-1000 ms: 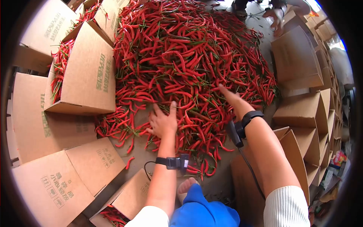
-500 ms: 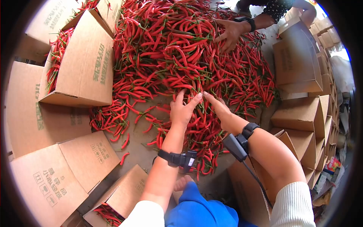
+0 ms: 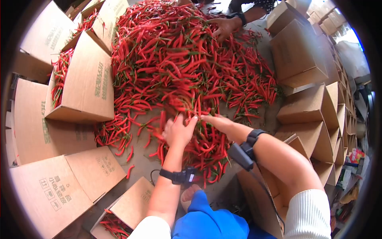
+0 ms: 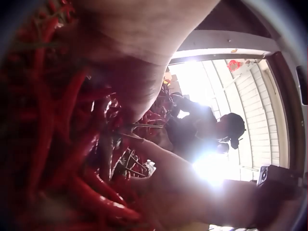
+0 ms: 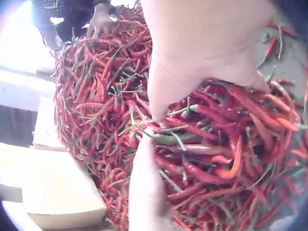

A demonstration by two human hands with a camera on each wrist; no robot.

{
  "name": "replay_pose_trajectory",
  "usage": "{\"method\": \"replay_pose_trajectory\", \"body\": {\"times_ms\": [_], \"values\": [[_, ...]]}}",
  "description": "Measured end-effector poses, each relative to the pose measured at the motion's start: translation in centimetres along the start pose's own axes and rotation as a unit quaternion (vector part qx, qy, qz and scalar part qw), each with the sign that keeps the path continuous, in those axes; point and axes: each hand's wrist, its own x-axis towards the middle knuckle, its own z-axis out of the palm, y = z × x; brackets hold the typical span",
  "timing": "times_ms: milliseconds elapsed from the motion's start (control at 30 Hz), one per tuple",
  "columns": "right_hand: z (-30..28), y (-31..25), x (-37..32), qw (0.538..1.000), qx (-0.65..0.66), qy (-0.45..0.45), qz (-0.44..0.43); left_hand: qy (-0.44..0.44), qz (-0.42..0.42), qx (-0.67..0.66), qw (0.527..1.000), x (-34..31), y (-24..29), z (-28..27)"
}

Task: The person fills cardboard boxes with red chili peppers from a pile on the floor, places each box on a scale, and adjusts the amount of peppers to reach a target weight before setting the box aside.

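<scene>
A big heap of red chili peppers point(image 3: 159, 63) with green stems covers the floor in front of me. At its near edge, my left hand point(image 3: 177, 134) and right hand point(image 3: 221, 124) are close together, thumbs toward each other, with a bunch of chili peppers point(image 5: 207, 125) gathered between them. In the right wrist view, the right hand point(image 5: 207, 53) curves over the bunch, and the left thumb point(image 5: 144, 168) lies against it from below. Peppers hide most of the fingertips.
Another person's hand point(image 3: 223, 28) rests on the heap's far side. Cardboard boxes filled with chilies point(image 3: 85, 79) line the left. A smaller box point(image 3: 131, 203) stands by my left arm, and box rows point(image 3: 304, 105) run along the right. My foot point(image 3: 189, 196) is just below the heap.
My hands came together from spread positions and drew a bunch of chilies toward me. The other person's hand came onto the heap and has shifted left since half a second ago.
</scene>
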Motion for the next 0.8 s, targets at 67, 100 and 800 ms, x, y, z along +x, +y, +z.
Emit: {"method": "replay_pose_trajectory", "body": {"times_ms": [67,100,800], "values": [[0.2,0.7,1.2,0.999,0.009,0.031,0.022,0.028,-0.046,0.065,0.996,-0.6,0.5,-0.3],[0.3,1.1,1.9,0.999,0.012,0.025,0.018,0.001,-0.063,0.023,0.998,-0.4,0.4,-0.3],[1.2,-5.3,-10.7,0.913,0.195,0.019,-0.358,-0.003,0.23,-0.565,0.793,-6.8,11.9,-10.4]]}}
